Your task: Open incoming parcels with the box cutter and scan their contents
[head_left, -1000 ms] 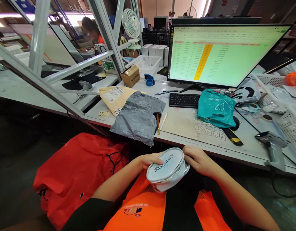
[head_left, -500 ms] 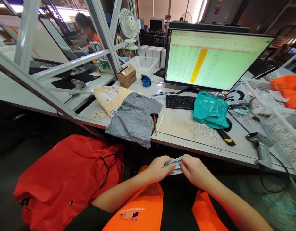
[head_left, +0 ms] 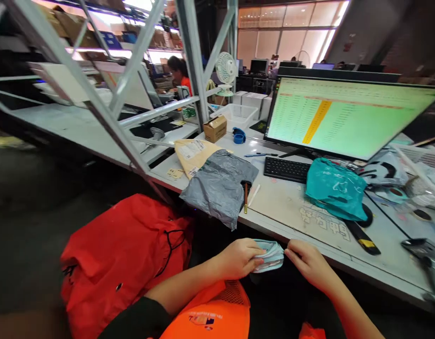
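1. Red fabric bag (head_left: 125,263) slumps below the desk (head_left: 397,263), to the left of and nearer you than the grey mailer (head_left: 220,183), your landmark here.
2. Yellow envelope (head_left: 194,153) lies at the mailer's far left, partly under it.
3. Beyond the mailer you have a small cardboard box (head_left: 215,129) and, right of that, a blue ring-shaped item (head_left: 239,136).
4. Your left hand (head_left: 238,258), nearer you than the mailer, clasps the left end of the pale pouch, thumb and fingers wrapped on it.
5. Brown stick (head_left: 246,197) and white pen (head_left: 254,195) lie at the mailer's right edge.
6. You have the pale pouch (head_left: 272,258) off the desk, nearer you and to the right of the mailer.
7. Your right hand (head_left: 305,261), farther right of the mailer, has its fingertips pinched together at the pouch's right end; what they pinch is too small to tell.
8. Rightward of the mailer come the black keyboard (head_left: 286,169), then the teal bag (head_left: 332,188).
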A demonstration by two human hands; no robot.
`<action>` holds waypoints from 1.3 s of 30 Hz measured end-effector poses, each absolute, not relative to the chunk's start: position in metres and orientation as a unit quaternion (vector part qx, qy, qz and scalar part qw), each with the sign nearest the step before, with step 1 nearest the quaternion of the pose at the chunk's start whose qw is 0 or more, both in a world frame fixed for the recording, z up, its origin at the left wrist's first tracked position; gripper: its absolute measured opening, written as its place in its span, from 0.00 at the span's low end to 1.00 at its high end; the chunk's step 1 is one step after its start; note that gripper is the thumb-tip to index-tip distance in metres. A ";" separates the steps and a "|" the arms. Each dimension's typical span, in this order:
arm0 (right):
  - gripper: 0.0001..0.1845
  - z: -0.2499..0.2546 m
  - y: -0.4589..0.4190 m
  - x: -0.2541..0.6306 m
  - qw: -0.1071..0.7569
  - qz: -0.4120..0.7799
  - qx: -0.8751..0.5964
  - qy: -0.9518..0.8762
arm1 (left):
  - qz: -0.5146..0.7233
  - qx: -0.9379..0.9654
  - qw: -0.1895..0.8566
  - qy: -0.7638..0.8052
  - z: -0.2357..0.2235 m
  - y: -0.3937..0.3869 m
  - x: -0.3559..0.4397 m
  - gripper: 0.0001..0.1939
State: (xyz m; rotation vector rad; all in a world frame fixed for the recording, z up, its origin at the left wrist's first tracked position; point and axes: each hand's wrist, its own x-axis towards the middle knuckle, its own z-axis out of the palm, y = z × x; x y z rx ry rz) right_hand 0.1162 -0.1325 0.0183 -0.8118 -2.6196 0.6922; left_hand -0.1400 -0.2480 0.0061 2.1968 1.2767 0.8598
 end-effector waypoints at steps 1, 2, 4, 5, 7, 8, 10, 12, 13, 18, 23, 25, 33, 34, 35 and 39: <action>0.19 0.016 -0.131 0.115 0.158 0.259 -0.274 -0.913 | 0.318 0.800 0.220 0.459 0.006 -0.250 -0.141 0.21; 0.19 0.012 -0.129 0.113 0.160 0.275 -0.265 -0.910 | 0.325 0.801 0.213 0.455 0.006 -0.251 -0.142 0.20; 0.21 0.006 -0.127 0.111 0.160 0.309 -0.251 -0.903 | 0.336 0.802 0.202 0.451 0.004 -0.254 -0.144 0.19; 0.22 0.003 -0.126 0.110 0.159 0.326 -0.245 -0.899 | 0.339 0.802 0.199 0.450 0.002 -0.254 -0.144 0.19; 0.23 -0.001 -0.125 0.110 0.163 0.358 -0.235 -0.889 | 0.349 0.802 0.197 0.443 -0.002 -0.255 -0.144 0.19; 0.24 -0.002 -0.125 0.111 0.168 0.372 -0.232 -0.883 | 0.355 0.801 0.199 0.439 -0.004 -0.254 -0.143 0.19; 0.24 -0.003 -0.125 0.112 0.184 0.396 -0.227 -0.871 | 0.377 0.794 0.203 0.432 -0.006 -0.252 -0.141 0.21; 0.24 -0.005 -0.125 0.114 0.201 0.423 -0.226 -0.854 | 0.397 0.787 0.212 0.422 -0.005 -0.247 -0.138 0.23; 0.25 -0.007 -0.125 0.116 0.206 0.441 -0.228 -0.843 | 0.409 0.781 0.218 0.419 -0.002 -0.245 -0.136 0.24; 0.24 -0.008 -0.096 0.162 0.326 0.422 -0.358 -0.766 | 0.470 0.789 0.202 0.339 0.031 -0.225 -0.131 0.17; 0.25 0.018 -0.003 0.249 0.445 0.135 -0.614 -0.638 | 0.358 0.856 0.130 0.350 0.048 -0.170 -0.120 0.18; 0.28 0.029 0.036 0.266 0.410 0.061 -0.655 -0.632 | 0.313 0.864 0.124 0.375 0.038 -0.144 -0.108 0.17; 0.19 0.038 0.086 0.206 0.101 -0.049 -0.631 -0.768 | 0.198 0.876 0.111 0.426 0.006 -0.117 -0.084 0.28; 0.19 0.040 0.084 0.200 0.110 -0.059 -0.617 -0.777 | 0.193 0.877 0.128 0.421 0.007 -0.120 -0.088 0.30; 0.20 0.042 0.081 0.195 0.130 -0.062 -0.603 -0.785 | 0.195 0.876 0.146 0.417 0.010 -0.124 -0.092 0.31; 0.18 0.050 0.055 0.172 0.231 -0.069 -0.522 -0.818 | 0.230 0.859 0.163 0.427 0.014 -0.132 -0.103 0.39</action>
